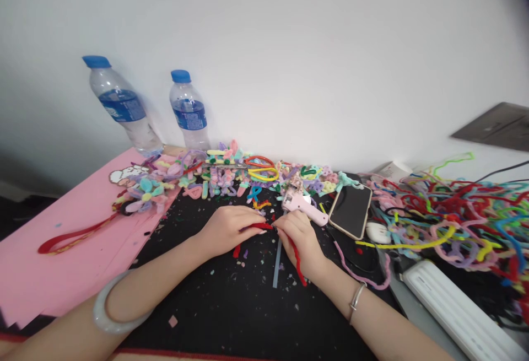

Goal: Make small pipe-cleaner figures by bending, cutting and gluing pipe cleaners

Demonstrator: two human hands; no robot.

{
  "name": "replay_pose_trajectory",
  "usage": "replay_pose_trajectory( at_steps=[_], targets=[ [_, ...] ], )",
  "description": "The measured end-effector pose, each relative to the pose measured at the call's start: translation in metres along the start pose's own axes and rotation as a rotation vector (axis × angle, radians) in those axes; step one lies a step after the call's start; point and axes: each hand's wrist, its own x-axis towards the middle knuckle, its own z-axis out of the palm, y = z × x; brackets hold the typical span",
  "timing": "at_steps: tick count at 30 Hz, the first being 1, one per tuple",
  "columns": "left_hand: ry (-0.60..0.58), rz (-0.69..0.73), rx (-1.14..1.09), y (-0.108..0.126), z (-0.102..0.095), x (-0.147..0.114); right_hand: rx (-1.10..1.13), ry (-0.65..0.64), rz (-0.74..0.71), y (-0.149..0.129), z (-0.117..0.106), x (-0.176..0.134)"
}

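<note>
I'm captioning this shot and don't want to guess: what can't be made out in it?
All in the head view:
- Whether the red fuzzy stem is one piece or two: the fingers of the left hand and right hand cover parts of it.
- Small print on the bottle labels: too small and blurred.
- Far end of the wall plate: cut off by the right edge.

I see one black mat. On it lie many small scraps, a pink glue gun and a phone.
</note>
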Motion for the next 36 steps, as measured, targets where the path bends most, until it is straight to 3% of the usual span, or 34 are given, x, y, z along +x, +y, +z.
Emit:
replay_pose_trajectory(
  at_steps=[9, 36],
  targets=[
    [0.008, -0.057, -0.049, 0.0036, 0.0002, -0.0006, -0.008, -0.008, -0.016, 0.0002, 0.0006, -0.0011],
    [-0.004, 0.020, -0.036, 0.0030, -0.0001, 0.0000, -0.010, 0.000, -0.004, -0.0030, -0.0029, 0.0008]
  ],
)
